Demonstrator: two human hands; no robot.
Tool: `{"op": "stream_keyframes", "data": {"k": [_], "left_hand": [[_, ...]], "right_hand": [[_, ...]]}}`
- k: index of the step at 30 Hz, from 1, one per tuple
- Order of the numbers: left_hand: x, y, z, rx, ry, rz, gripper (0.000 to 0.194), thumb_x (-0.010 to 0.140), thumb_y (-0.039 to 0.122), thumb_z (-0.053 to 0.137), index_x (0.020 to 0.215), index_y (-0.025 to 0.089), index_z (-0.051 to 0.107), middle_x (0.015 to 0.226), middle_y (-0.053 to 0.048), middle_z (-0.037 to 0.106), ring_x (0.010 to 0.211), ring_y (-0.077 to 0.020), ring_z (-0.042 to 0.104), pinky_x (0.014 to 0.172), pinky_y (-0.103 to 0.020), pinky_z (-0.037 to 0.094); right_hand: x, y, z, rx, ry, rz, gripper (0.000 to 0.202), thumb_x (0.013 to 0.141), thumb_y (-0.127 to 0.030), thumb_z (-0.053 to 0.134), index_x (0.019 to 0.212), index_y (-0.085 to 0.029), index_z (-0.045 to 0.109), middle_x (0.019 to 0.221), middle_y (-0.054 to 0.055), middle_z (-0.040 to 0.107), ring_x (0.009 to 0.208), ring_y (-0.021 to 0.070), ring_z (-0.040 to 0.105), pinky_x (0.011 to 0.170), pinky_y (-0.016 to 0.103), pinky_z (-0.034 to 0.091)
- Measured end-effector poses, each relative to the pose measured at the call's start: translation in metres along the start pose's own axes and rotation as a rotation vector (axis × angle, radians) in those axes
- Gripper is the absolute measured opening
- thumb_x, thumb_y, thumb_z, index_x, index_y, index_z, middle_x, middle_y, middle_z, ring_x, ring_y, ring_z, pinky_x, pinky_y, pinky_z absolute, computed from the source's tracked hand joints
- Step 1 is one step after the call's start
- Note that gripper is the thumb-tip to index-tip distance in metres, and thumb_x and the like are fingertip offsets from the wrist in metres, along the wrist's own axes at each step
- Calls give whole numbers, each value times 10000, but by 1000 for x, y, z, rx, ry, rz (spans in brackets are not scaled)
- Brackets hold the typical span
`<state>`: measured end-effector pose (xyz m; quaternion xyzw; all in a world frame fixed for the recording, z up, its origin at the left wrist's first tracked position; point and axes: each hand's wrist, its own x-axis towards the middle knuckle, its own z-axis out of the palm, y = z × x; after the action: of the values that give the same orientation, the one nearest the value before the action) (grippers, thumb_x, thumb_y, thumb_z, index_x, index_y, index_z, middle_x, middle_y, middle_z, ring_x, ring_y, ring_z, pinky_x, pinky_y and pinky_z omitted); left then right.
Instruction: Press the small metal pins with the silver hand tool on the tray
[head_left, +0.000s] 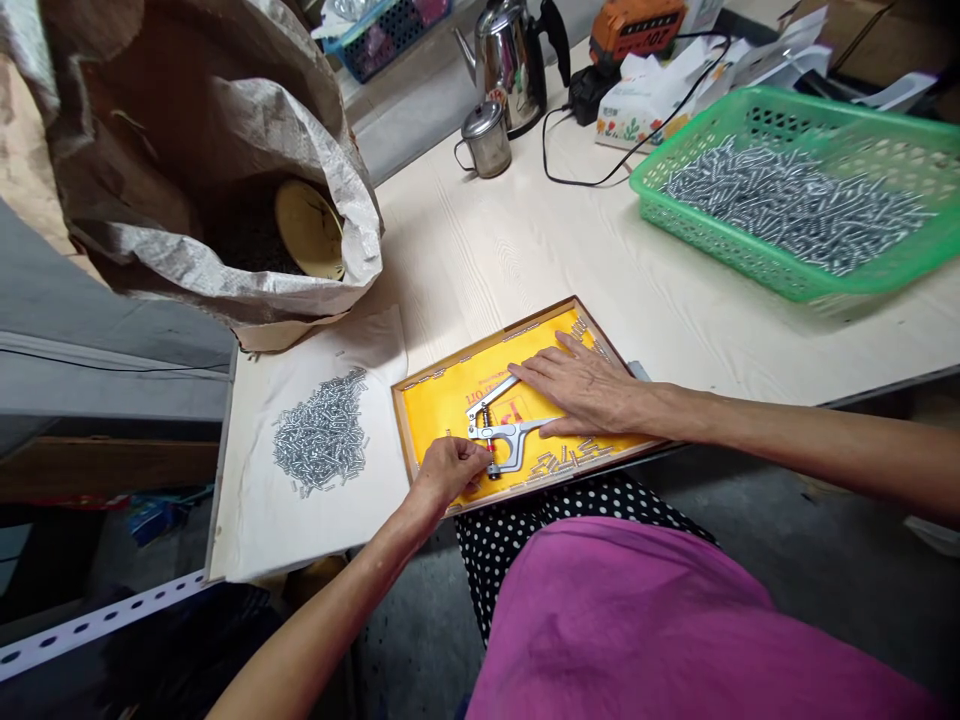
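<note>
A pair of snap-fastener pliers (511, 440) with silver handles, a spring and a red part at the jaw lies over a shallow wooden tray (409, 432) with a yellow bottom. My right hand (581, 388) is on the pliers' two handles, fingers over the upper one and thumb by the lower. At the jaw, my left hand (451, 468) is closed in a pinch; whatever sits between its fingertips is too small to make out. Small metal pins (564, 461) lie loose along the tray's near side, and more line its edges.
Left of the tray, a pile of metal pins (321, 432) rests on a white cloth (255, 520). Behind it stands a large open sack (300, 290) with a yellow bowl (309, 228). A green basket (720, 255) of pins is at right. A kettle (510, 65) and metal cup (487, 145) stand behind.
</note>
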<state>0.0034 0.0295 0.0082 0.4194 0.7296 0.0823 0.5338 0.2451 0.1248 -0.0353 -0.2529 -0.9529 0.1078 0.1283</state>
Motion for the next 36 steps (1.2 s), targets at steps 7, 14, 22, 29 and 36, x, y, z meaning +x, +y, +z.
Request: {"op": "stream_keyframes", "data": {"k": [7,14,22,29,36], "left_hand": [[-6,-7,2,146,107,55,337,831,425,650,609,179,586,567,-4,580,542,-148,548,567,-270,435],[-4,14,25,605,381,733,458,851,367,734,1246,189,585,1311,-141,612,1201,-318,536,1019,-494,471],[31,39,29,852,259,768,712,895,408,675,1471,125,368,1363,-189,532,1191,-338,500,1015,-513,465],[35,50,25,846,207,754,389,943,442,623,1215,165,603,1138,-110,618,1068,-280,526,917,-416,493],[33,45,26,807,239,778,214,973,381,594,982,178,663,994,-83,643,970,-251,543,820,-374,479]], "right_hand": [[-1,-4,-1,10,-24,-20,697,901,-426,669,1472,-132,400,1199,155,649,1111,325,567,1113,600,306],[-3,-9,-1,64,31,-41,740,928,-383,627,1545,-165,283,1206,144,653,1101,306,572,1077,567,351],[-1,-1,-6,-33,-63,116,723,791,-590,714,1319,-129,535,1127,175,641,1014,341,556,858,466,462],[2,-9,-9,-102,-85,153,328,887,-423,699,1037,-133,664,973,135,650,921,275,562,735,368,446],[5,-11,0,-117,-95,90,139,965,-256,602,914,-153,680,885,103,662,851,229,570,710,341,439]]}}
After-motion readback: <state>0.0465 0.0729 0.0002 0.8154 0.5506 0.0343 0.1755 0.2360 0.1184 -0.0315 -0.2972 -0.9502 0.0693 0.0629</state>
